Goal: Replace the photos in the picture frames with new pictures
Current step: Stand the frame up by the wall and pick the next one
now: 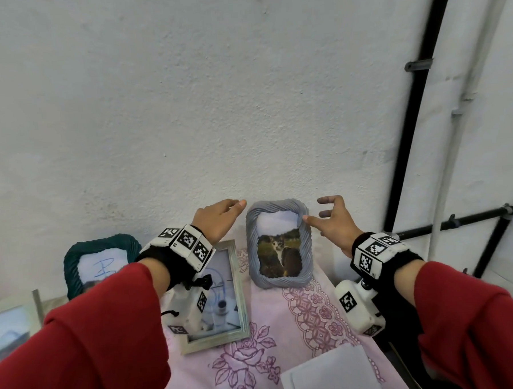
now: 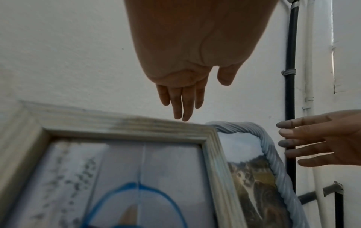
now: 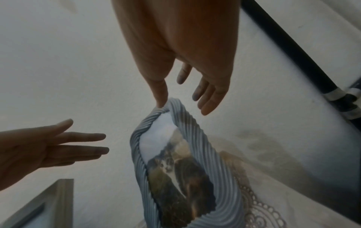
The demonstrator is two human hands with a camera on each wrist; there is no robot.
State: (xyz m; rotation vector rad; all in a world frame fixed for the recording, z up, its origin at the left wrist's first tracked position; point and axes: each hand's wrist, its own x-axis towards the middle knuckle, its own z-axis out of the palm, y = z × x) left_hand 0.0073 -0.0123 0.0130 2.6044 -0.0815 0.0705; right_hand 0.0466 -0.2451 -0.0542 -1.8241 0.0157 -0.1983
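Note:
A grey-blue ribbed frame [image 1: 306, 251] with a cat photo [image 1: 279, 254] stands leaning against the wall. My left hand [image 1: 225, 213] hovers just left of its top corner with straight fingers [image 2: 181, 106], not touching it. My right hand [image 1: 320, 214] is spread open at the frame's upper right. In the right wrist view its thumb tip [image 3: 161, 101] touches the ribbed frame [image 3: 218, 177] at the top corner, while the other fingers stay apart from it. A pale wooden frame [image 1: 239, 293] with a photo leans beside it, under my left wrist.
A dark green frame [image 1: 74, 257] and another pale frame [image 1: 36, 304] stand further left. White sheets of paper [image 1: 333, 374] lie at the front right on the pink floral cloth [image 1: 274, 327]. Black pipes [image 1: 417, 111] run down the wall to the right.

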